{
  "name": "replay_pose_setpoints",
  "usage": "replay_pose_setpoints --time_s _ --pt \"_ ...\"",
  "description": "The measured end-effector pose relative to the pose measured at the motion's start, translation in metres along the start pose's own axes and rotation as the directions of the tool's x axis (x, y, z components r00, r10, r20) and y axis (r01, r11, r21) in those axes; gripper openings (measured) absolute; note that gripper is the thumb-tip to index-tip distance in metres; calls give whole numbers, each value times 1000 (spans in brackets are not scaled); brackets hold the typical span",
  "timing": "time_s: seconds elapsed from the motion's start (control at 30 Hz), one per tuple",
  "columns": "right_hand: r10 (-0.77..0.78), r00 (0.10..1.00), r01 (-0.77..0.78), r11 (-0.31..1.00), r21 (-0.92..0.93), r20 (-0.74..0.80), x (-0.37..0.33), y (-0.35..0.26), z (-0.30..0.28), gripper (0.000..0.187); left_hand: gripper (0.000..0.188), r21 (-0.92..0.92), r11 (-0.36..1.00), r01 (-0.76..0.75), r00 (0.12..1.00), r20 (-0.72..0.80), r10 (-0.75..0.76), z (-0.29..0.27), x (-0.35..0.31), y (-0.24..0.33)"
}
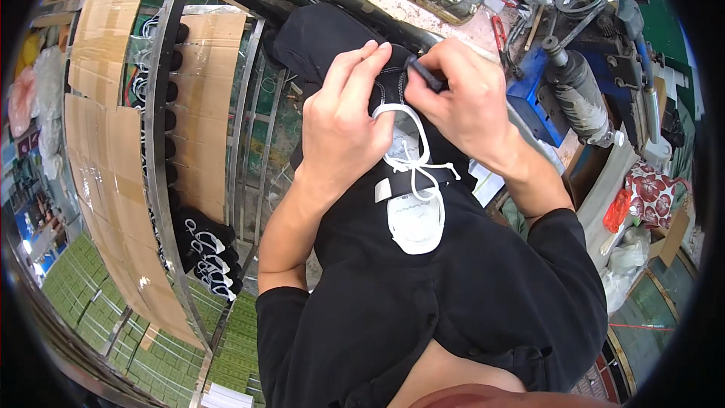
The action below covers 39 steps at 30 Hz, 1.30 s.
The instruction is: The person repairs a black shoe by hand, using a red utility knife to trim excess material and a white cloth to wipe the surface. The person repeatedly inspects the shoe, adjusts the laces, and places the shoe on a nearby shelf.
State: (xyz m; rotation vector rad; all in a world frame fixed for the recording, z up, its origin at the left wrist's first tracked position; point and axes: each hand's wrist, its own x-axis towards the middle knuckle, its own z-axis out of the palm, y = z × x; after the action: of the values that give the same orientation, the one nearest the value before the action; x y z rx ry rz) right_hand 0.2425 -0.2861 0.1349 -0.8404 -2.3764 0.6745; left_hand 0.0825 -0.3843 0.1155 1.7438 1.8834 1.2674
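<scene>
Shoe (pixel 411 153) beside left hand (pixel 343 109), which is curled onto its upper; right hand (pixel 468 94) tightly pinches small dark piece (pixel 427 76). Possible slip: light left hold could let shoe twist under right-hand pressure.

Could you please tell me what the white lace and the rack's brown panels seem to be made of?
White lace: probably textile cord, matte, judging by its soft, curving loops.
Brown panels: likely cardboard, dull, flat tan, with shiny streaks suggesting tape.
</scene>
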Motion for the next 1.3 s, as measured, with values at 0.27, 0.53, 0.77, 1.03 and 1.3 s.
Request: replay_pose_setpoints --time_s 0.27,0.53,0.77,1.03,1.3 --pt "151 987 -155 873 463 45 3 6 -21 17 65 96 995 -20 999 -27 22 -6 5 -1" --pt "-40 997 22 969 247 66 1 8 -20 19 61 116 989 -91 994 -50 97 11 5 0" --pt "-172 969 178 984 17 -178 -10 10 17 22 53 99 995 -15 997 -80 23 19 -1 -2" --pt "204 956 -114 921 373 -211 -19 4 15 16 63 80 996 43 998 -55 -39 11 -3 -7" --pt "-41 988 51 997 57 -149 -1 14 6 15 62 70 997 -41 999 -29 43 14 -2 -8"
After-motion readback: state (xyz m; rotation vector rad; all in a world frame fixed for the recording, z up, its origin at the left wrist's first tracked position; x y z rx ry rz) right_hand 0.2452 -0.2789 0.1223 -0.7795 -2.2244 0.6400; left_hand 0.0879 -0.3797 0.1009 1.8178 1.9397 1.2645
